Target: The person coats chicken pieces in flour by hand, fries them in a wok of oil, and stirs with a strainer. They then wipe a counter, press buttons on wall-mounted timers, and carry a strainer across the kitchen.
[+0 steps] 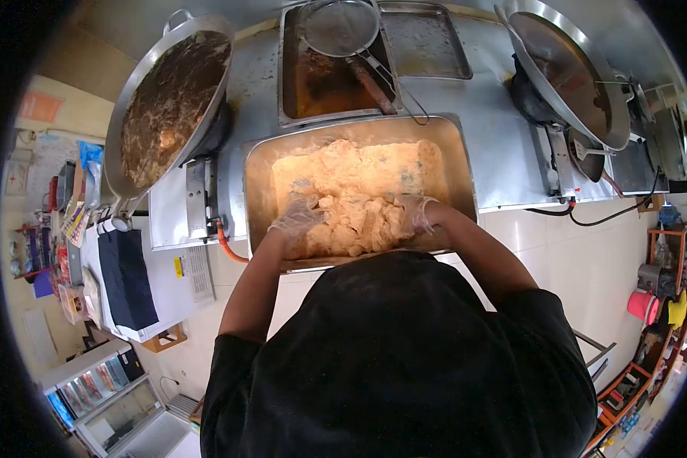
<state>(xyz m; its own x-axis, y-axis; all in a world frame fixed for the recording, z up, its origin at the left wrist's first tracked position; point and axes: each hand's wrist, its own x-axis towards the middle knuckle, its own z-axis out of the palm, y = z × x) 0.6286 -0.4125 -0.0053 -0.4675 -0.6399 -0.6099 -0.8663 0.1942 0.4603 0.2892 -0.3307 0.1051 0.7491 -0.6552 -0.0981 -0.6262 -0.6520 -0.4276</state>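
A deep metal tray stands at the counter's front edge, holding pale orange flour and a heap of flour-coated pieces. My left hand, in a clear plastic glove, grips the heap from its left side. From the right, my right hand, gloved the same way, grips the heap's other side. Both hands' fingers are curled in among the pieces, and their tips are partly hidden by flour. What lies under the coating cannot be made out.
A wok of dark bubbling oil, with a golden piece in it, stands left. Another wok of dark liquid is at right. Behind the tray, a mesh strainer rests over an oily pan. An orange hose hangs at the counter's front.
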